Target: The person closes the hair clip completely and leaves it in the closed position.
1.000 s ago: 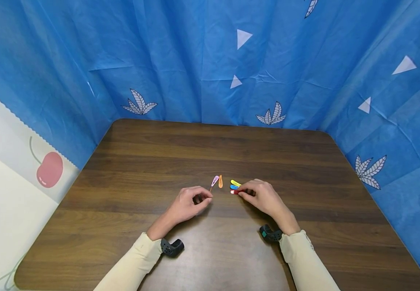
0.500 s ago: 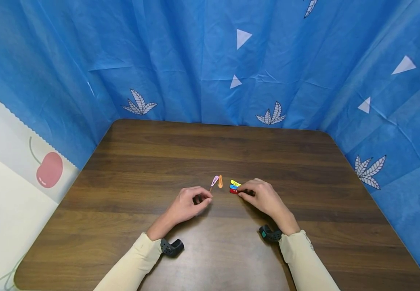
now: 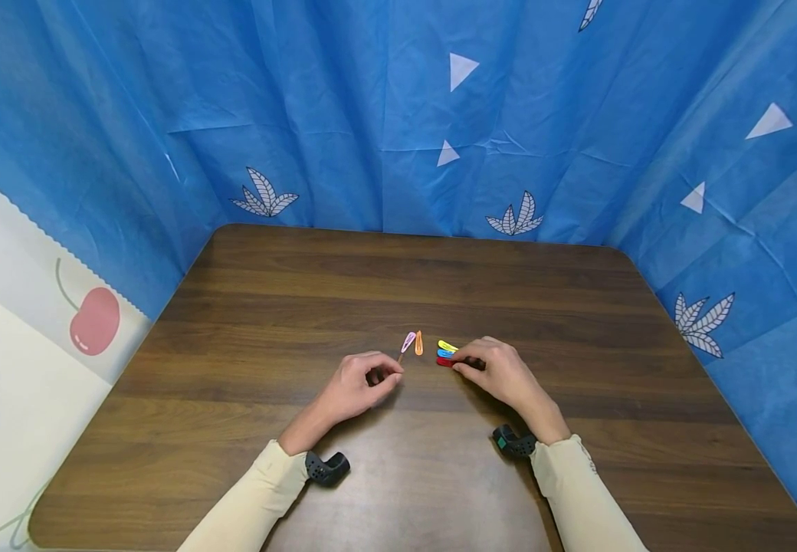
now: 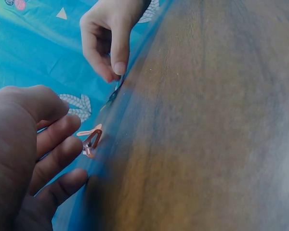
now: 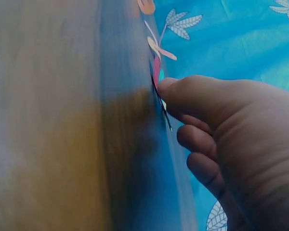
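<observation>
In the head view my right hand (image 3: 498, 372) pinches a red hair clip (image 3: 444, 362) at its right end, close to the table. Just beyond the red one lie a blue hair clip (image 3: 444, 353) and a yellow hair clip (image 3: 446, 346), their right ends partly behind my fingers. My left hand (image 3: 360, 386) hovers with loosely curled fingers near a pink hair clip (image 3: 408, 342); an orange hair clip (image 3: 419, 343) lies beside that. In the left wrist view, nothing shows between the left thumb and fingers (image 4: 62, 151). The right thumb (image 5: 183, 96) covers part of the clips.
The brown wood-grain table (image 3: 343, 291) reaches well past both hands. A blue curtain (image 3: 343, 115) hangs along its back and right side. At the left is a pale printed cloth (image 3: 19, 322). Each wrist wears a black band (image 3: 327, 469).
The red clip has turned in my right fingers and moved slightly closer to the blue one; the white patch on it no longer shows. My left hand has stayed still.
</observation>
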Motion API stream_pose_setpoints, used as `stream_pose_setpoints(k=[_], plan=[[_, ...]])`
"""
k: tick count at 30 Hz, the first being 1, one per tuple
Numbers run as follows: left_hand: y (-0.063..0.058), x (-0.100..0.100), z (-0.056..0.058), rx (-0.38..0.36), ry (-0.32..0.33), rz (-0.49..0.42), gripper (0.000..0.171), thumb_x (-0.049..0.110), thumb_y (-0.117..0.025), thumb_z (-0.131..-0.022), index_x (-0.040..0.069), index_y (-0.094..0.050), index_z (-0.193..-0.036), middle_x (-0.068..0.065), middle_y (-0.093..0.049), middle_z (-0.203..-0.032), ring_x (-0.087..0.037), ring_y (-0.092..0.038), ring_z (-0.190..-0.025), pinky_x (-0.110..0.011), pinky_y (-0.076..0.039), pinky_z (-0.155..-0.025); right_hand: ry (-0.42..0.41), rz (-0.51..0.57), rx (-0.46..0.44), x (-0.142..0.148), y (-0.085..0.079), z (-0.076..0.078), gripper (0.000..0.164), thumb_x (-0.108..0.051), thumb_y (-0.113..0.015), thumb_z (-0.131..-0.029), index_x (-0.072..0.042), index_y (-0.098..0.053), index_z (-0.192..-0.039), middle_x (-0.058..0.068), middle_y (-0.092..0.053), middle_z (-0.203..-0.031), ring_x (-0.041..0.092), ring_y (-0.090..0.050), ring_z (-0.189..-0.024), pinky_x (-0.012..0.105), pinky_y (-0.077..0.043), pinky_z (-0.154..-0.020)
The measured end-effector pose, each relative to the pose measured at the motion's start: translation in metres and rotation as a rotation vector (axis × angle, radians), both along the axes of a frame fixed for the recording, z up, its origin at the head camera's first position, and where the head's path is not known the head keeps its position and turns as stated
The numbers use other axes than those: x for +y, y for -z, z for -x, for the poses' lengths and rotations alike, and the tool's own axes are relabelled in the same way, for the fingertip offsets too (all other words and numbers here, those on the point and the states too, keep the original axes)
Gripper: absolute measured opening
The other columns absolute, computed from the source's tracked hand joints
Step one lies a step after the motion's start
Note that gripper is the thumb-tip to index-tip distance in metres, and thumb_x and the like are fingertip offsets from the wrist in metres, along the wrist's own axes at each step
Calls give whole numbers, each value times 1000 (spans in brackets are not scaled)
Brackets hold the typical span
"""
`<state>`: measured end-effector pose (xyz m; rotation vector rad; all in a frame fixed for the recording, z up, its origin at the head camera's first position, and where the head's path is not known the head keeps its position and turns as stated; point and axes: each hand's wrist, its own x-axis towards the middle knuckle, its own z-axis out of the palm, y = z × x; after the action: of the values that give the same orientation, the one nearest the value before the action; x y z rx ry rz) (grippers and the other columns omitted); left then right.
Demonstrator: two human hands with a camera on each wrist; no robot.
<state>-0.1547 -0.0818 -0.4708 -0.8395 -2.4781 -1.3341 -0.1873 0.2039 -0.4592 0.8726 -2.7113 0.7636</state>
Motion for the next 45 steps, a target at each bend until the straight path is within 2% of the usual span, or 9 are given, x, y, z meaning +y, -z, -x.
stream_pose_setpoints(k=[9,14,20,24,28,33,38,45], plan=[[1,-2,3,1,-106,-23,6,12,-72,-84,16,-72,-89,11,-65,-78,0,-58,-70,-23,-51,-60,-23,12,-2,1,2,0,13,-22,-77,-83,-24,-75,-96,-12,-69,-94,4,-57,-81,26,-50,-68],[0,-2,2,-28,-136,-12,7,14,-74,-83,15,-72,-89,9,-65,-79,-6,-60,-73,-22,-51,-64,-40,37,10,-1,3,0,12,-20,-77,-82,-23,-75,-94,-11,-70,-94,4,-58,-81,25,-51,-68],[1,0,4,-62,-148,51,13,19,-75,-83,14,-71,-94,4,-67,-85,-10,-61,-78,-23,-51,-70,-47,34,1,-6,3,0,11,-22,-77,-83,-23,-75,-93,-11,-69,-92,4,-59,-81,27,-52,-70],[2,-1,5,-57,-146,93,19,21,-77,-82,12,-70,-98,2,-67,-87,-12,-60,-81,-25,-50,-74,-51,32,-12,-9,3,-2,11,-22,-77,-83,-24,-75,-93,-11,-70,-92,5,-61,-83,29,-54,-73],[3,-2,4,-11,-109,160,31,24,-77,-82,12,-69,-110,2,-65,-92,-13,-57,-85,-27,-49,-77,-65,29,-15,-11,4,-3,11,-23,-77,-83,-23,-75,-94,-11,-70,-93,5,-63,-84,29,-54,-74],[4,-4,2,27,-67,229,26,28,-74,-84,18,-71,-108,7,-64,-96,-11,-54,-89,-27,-46,-79,-85,30,-22,-13,3,-4,12,-22,-76,-84,-24,-75,-96,-11,-70,-96,4,-63,-85,28,-54,-74],[5,-4,3,41,-45,214,17,25,-76,-83,17,-73,-98,8,-65,-94,-10,-54,-87,-25,-46,-77,-103,46,-32,-14,2,-5,14,-21,-76,-84,-22,-75,-97,-11,-70,-97,3,-64,-85,26,-54,-73],[4,-3,3,41,-20,162,15,20,-77,-82,16,-73,-95,7,-66,-92,-12,-57,-84,-25,-48,-76,-115,50,-23,-15,2,-6,13,-22,-75,-84,-22,-75,-97,-12,-70,-97,3,-63,-84,25,-53,-71]])
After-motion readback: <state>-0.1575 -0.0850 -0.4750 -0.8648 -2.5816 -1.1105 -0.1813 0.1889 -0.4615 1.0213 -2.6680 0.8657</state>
